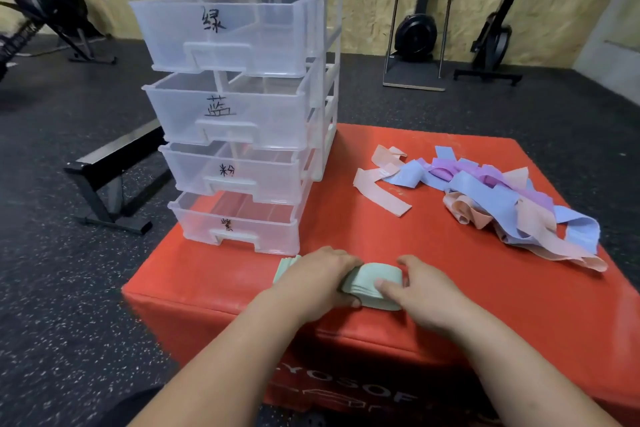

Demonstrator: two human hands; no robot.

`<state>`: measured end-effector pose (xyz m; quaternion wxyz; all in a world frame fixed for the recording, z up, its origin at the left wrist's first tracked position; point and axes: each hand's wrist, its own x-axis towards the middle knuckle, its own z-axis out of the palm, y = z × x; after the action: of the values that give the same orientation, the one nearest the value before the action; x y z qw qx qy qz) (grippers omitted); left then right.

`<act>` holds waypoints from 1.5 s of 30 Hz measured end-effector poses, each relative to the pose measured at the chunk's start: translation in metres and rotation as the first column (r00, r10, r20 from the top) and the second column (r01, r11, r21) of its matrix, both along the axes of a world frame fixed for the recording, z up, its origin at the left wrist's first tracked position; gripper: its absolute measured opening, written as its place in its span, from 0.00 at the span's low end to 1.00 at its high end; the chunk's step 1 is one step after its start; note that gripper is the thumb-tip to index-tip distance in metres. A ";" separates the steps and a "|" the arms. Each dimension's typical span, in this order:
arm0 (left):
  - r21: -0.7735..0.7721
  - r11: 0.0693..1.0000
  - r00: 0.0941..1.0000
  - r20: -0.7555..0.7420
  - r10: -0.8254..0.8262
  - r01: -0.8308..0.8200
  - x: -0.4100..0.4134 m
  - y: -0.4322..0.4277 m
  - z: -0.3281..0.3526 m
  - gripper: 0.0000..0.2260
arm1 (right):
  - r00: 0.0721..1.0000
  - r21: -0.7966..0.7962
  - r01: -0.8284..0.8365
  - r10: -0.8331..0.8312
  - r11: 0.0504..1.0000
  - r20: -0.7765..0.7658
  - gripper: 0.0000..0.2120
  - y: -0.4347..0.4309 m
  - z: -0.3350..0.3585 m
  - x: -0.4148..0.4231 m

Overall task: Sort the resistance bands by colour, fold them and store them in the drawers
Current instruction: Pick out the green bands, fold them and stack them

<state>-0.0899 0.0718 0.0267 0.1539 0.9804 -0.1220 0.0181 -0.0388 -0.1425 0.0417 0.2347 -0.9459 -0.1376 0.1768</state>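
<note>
A stack of folded pale green bands (375,279) lies near the front edge of the red box (485,305). My left hand (318,277) grips its left side, fingers curled over the folds. My right hand (419,288) pinches its right end, thumb on top. Another bit of green band (285,265) shows behind my left hand. A clear plastic drawer unit (242,114) stands at the box's left, its several drawers pulled open and hand-labelled. A loose pile of pink, blue and purple bands (502,198) lies at the right.
A black bench frame (110,177) stands on the dark rubber floor to the left. Exercise machines (419,31) line the wooden back wall. Bare red surface lies between the drawers and the loose pile.
</note>
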 end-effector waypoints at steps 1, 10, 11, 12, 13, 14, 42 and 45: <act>0.003 1.000 1.000 0.009 0.002 -0.002 -0.001 0.000 -0.001 0.22 | 1.000 -0.009 0.025 -0.024 1.000 0.014 0.34 0.006 0.000 -0.004; 0.002 0.999 0.997 0.062 0.047 -0.047 -0.008 -0.005 -0.005 0.21 | 0.936 0.187 0.348 -0.353 0.919 -0.007 0.25 0.027 -0.002 -0.020; -0.015 0.998 0.996 0.064 0.064 -0.063 -0.009 -0.006 -0.006 0.21 | 0.929 0.210 0.362 -0.370 0.908 -0.004 0.25 0.029 0.000 -0.021; -0.036 0.996 0.994 0.067 0.085 -0.083 -0.009 -0.008 -0.007 0.21 | 0.924 0.237 0.373 -0.383 0.897 -0.003 0.25 0.030 0.004 -0.021; -0.055 0.993 0.991 0.071 0.109 -0.105 -0.009 -0.010 -0.007 0.21 | 0.920 0.265 0.379 -0.392 0.887 -0.001 0.24 0.031 0.007 -0.018; -0.069 0.990 0.988 0.076 0.132 -0.127 -0.009 -0.013 -0.008 0.22 | 0.919 0.287 0.379 -0.394 0.880 -0.004 0.24 0.032 0.010 -0.016; -0.855 0.491 0.985 -0.160 0.057 -0.167 0.039 -0.024 0.040 0.24 | 0.957 0.375 -0.265 0.291 0.889 -0.014 0.32 0.009 0.117 0.088; -0.873 0.407 0.960 -0.206 0.189 -0.267 0.052 -0.020 0.037 0.16 | 0.964 0.413 -0.232 0.265 0.881 -0.025 0.30 0.026 0.114 0.120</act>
<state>-0.0380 0.0516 0.0633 0.6477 0.7578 0.0465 0.0638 0.0812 -0.1164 0.1556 0.4070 -0.8428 -0.2819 0.2111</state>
